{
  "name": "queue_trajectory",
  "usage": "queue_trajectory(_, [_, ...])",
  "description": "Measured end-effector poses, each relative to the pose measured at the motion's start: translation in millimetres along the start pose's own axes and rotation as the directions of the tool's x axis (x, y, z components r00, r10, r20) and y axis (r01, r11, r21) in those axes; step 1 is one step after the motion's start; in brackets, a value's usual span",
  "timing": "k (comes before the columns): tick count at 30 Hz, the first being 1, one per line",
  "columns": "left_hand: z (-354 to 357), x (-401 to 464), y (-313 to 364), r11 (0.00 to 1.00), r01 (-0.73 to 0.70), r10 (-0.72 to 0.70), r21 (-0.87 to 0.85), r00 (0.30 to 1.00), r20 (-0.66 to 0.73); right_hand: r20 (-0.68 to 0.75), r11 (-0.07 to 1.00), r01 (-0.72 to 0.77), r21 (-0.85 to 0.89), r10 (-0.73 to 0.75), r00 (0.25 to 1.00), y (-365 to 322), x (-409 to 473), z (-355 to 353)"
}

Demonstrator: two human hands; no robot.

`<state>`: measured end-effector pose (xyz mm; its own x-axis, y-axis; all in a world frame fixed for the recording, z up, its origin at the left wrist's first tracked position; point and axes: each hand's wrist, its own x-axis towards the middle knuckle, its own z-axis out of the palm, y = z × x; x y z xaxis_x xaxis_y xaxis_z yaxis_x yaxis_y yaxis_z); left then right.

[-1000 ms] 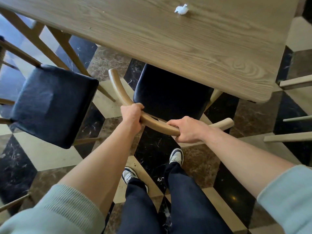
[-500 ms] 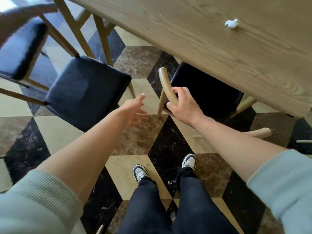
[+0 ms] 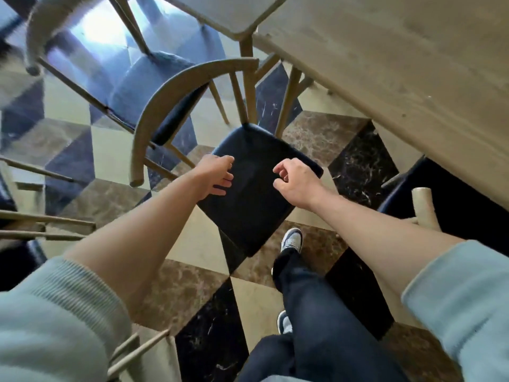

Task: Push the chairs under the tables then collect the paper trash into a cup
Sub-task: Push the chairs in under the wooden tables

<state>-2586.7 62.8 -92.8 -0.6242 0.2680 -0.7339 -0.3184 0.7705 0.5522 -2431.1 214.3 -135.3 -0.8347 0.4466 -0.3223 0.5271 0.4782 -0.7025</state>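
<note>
A chair with a black seat and a curved wooden backrest stands out on the floor beside the wooden table. My left hand hovers over the seat's left edge, fingers loosely apart, holding nothing. Over the seat's right side, my right hand has its fingers curled but holds nothing. Another chair sits tucked under the table at the right, only its backrest end and dark seat showing. No paper trash or cup is in view.
A second table corner is at the top, with a blurred chair seat below it. Chair rails jut in from the left and wooden slats at the bottom left. My legs and shoes stand on the checkered marble floor.
Both hands let go of the backrest of the chair now under the table. The view swung left, and my hands now hover over the neighbouring chair's seat.
</note>
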Motion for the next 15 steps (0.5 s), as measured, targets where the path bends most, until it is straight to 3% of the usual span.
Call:
queue_trajectory(9, [-129, 114, 75, 0.989, -0.146, 0.142, 0.01, 0.942, -0.304, 0.185, 0.991, -0.025, 0.128, 0.001, 0.983, -94, 150, 69])
queue_trajectory(12, [-163, 156, 85, 0.956, -0.18, 0.268, 0.231, 0.855, -0.443, 0.229, 0.972, -0.094, 0.214, 0.044, 0.972, -122, 180, 92])
queue_trajectory(15, [-183, 205, 99, 0.897, -0.199, 0.368, 0.395, 0.83, -0.419, 0.244, 0.921, -0.201, 0.334, 0.121, 0.962, -147, 208, 114])
